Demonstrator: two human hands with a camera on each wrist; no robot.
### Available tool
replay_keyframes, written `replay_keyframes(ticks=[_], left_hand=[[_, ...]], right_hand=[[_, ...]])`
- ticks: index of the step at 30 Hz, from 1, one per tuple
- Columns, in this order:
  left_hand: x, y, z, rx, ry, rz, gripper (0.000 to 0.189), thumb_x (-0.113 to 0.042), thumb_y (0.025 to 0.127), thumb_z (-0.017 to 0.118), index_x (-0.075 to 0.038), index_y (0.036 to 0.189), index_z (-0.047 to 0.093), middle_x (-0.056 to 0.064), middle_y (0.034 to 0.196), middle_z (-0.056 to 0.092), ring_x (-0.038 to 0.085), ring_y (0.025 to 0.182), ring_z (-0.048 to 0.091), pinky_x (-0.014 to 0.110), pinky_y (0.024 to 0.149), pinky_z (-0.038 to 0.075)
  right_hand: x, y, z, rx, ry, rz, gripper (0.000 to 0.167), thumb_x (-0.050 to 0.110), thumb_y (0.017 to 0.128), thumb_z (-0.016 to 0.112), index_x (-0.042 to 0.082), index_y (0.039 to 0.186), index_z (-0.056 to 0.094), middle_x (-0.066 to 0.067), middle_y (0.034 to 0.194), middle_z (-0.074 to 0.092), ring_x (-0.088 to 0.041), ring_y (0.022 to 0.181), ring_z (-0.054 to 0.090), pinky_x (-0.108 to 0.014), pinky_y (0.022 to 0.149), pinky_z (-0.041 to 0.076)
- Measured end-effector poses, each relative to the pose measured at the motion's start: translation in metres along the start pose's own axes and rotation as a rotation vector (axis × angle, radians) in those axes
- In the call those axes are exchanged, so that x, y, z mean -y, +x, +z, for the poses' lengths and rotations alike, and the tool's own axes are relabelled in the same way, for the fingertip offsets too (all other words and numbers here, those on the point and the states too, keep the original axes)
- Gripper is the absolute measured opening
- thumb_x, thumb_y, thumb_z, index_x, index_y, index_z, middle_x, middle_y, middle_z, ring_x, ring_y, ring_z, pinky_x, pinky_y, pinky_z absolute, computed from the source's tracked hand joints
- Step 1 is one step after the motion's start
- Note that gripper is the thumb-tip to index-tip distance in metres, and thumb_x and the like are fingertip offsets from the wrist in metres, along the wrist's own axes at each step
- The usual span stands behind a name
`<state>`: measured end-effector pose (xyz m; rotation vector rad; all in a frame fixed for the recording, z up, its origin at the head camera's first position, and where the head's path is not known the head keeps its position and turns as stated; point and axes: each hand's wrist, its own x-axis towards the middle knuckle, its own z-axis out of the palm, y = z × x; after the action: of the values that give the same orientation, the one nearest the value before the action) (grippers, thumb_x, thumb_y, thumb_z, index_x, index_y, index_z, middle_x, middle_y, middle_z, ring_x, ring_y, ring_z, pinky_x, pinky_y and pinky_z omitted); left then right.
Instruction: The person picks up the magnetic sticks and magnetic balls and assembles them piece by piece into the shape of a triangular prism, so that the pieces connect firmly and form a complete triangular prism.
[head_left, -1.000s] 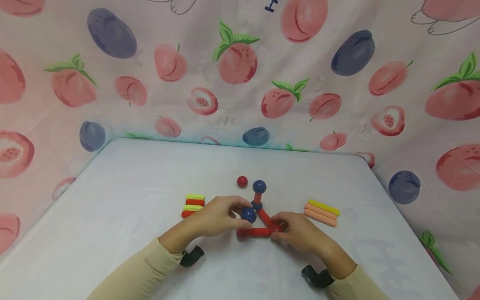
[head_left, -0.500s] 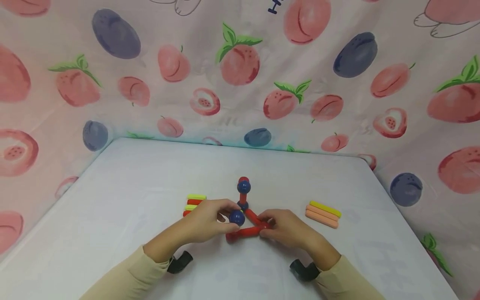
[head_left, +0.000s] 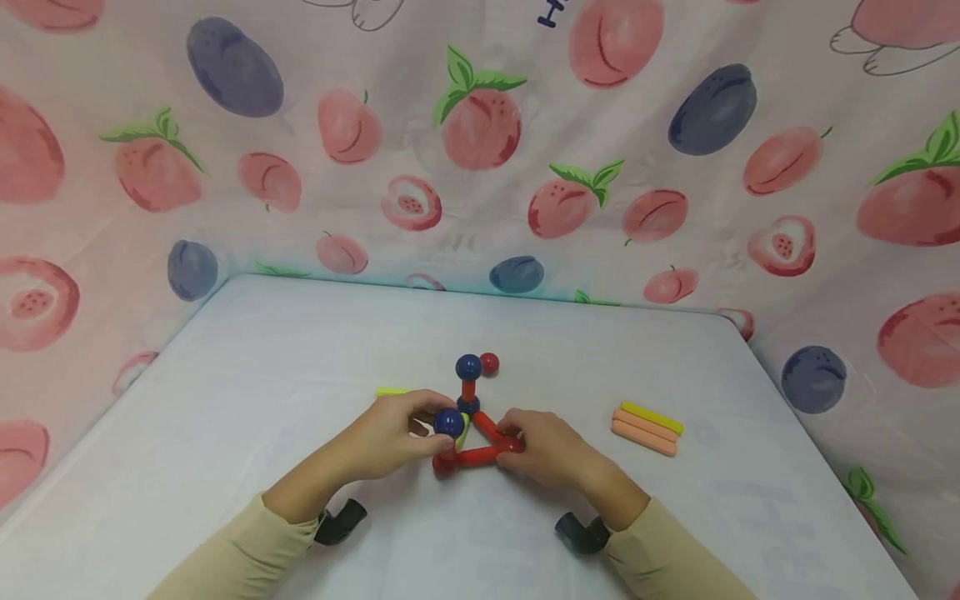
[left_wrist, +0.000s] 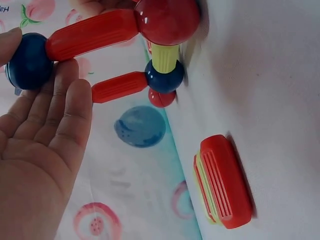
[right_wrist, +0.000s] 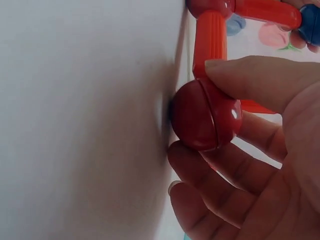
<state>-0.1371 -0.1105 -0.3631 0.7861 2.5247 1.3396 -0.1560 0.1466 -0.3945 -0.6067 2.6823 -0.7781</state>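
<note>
My left hand (head_left: pixel 397 437) pinches a blue ball (left_wrist: pixel 31 60) between thumb and fingers. That ball tops a red rod (left_wrist: pixel 95 35) rising from a red corner ball (head_left: pixel 445 463). My right hand (head_left: pixel 551 450) grips another red ball (right_wrist: pixel 205 117) at the right corner of the same ball-and-rod frame. Red rods and a yellow-green rod (left_wrist: pixel 165 58) join the corners in a triangle on the table. At the back corner, a blue ball (head_left: pixel 468 404) carries an upright red rod (head_left: pixel 468 390) with a second blue ball (head_left: pixel 468 367) on top.
A loose red ball (head_left: pixel 490 363) lies behind the frame. Orange and yellow rods (head_left: pixel 645 428) lie side by side at the right. Red and yellow-green rods (left_wrist: pixel 222 182) lie at the left, mostly hidden by the left hand in the head view. A fruit-print cloth (head_left: pixel 480 208) hangs behind.
Both hands have moved left, and the frame has slid left with them. The loose red ball, half a second ago hidden behind the top blue ball, now shows to its right.
</note>
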Motion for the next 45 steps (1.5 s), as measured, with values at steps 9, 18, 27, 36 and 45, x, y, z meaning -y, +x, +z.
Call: replay_keyframes(ticks=[9,18,27,36,45], left_hand=[[0.003,0.004,-0.005,-0.055,0.048,-0.079,0.041,-0.016,0.091,0.075,-0.004,0.128,0.063,0.002,0.11,0.069,0.019,0.099,0.067,0.035,0.085,0.057],[0.004,0.006,-0.007,-0.067,0.053,-0.108,0.044,-0.016,0.091,0.075,-0.004,0.13,0.062,0.004,0.112,0.069,0.021,0.101,0.067,0.035,0.085,0.057],[0.002,0.012,-0.009,-0.118,0.069,-0.128,0.044,-0.014,0.091,0.075,-0.003,0.131,0.062,0.006,0.111,0.07,0.024,0.1,0.068,0.035,0.083,0.058],[0.003,0.011,-0.008,-0.14,0.066,-0.147,0.042,-0.015,0.091,0.075,-0.004,0.13,0.063,0.006,0.111,0.07,0.023,0.101,0.067,0.035,0.082,0.058],[0.006,0.01,-0.007,-0.143,0.047,-0.151,0.042,-0.014,0.09,0.075,-0.005,0.129,0.062,0.006,0.113,0.069,0.023,0.102,0.067,0.034,0.084,0.057]], right_hand=[[0.003,0.006,0.004,-0.025,0.012,-0.009,0.035,0.028,0.087,0.079,0.013,0.117,0.067,0.006,0.093,0.064,-0.014,0.085,0.057,-0.032,0.077,0.052],[-0.002,0.0,0.003,-0.018,0.047,0.035,0.041,0.026,0.085,0.081,0.012,0.121,0.066,0.005,0.1,0.063,-0.016,0.094,0.058,-0.036,0.081,0.055],[0.002,0.001,0.005,-0.062,0.028,0.026,0.034,0.024,0.087,0.08,0.011,0.116,0.069,0.006,0.093,0.062,-0.014,0.086,0.058,-0.03,0.074,0.053],[0.005,0.001,0.005,-0.071,0.027,0.043,0.034,0.024,0.087,0.08,0.011,0.117,0.069,0.006,0.092,0.062,-0.014,0.085,0.057,-0.03,0.074,0.052],[0.003,0.001,0.006,-0.067,0.042,0.076,0.035,0.025,0.088,0.079,0.011,0.119,0.069,0.006,0.093,0.064,-0.015,0.087,0.058,-0.031,0.075,0.053]])
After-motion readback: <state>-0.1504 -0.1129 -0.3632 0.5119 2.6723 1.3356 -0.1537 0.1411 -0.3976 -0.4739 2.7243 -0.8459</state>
